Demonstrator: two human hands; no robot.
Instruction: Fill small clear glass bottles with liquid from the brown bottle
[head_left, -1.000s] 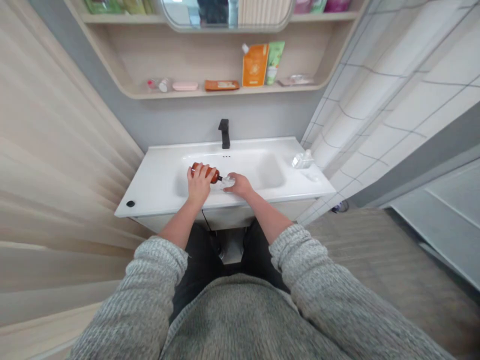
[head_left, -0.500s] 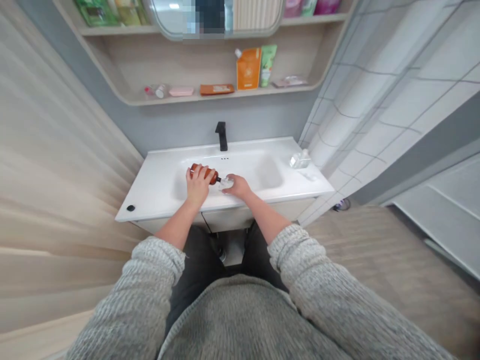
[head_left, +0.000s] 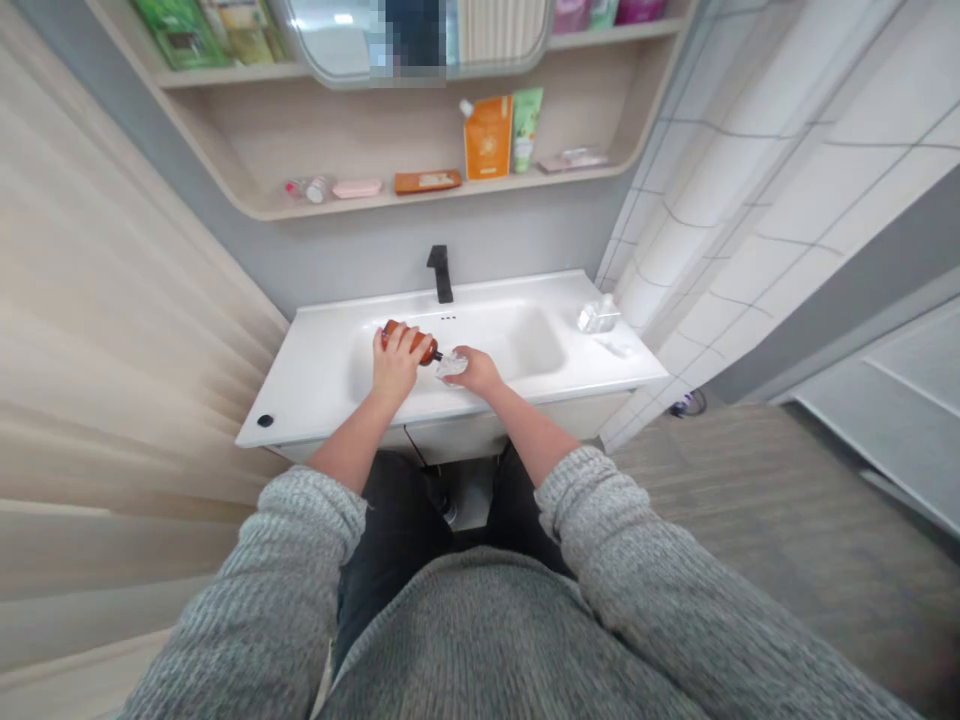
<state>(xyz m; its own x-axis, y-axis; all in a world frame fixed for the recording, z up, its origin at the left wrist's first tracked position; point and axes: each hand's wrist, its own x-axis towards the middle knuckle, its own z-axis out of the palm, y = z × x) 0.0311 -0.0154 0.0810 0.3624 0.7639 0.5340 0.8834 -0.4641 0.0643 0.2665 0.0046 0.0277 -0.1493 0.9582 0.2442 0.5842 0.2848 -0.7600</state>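
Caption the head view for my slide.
Left hand grips amber bottle tipped toward a small clear item in the right hand, over a white sink.

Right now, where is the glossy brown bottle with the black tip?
In the head view, the brown bottle lies on its side in the left hand, above the white sink basin, its black tip beside the clear object in the right hand.

The head-worn view has rolled and tipped upward: the white washbasin [head_left: 322, 400] now slopes down toward its left front corner, and more of the green packages [head_left: 180, 30] on the upper shelf [head_left: 217, 76] shows. The clear object [head_left: 451, 366] in the right hand [head_left: 477, 370] looks slimmer than before, slanting up rightward just beside the bottle's nozzle [head_left: 438, 355].
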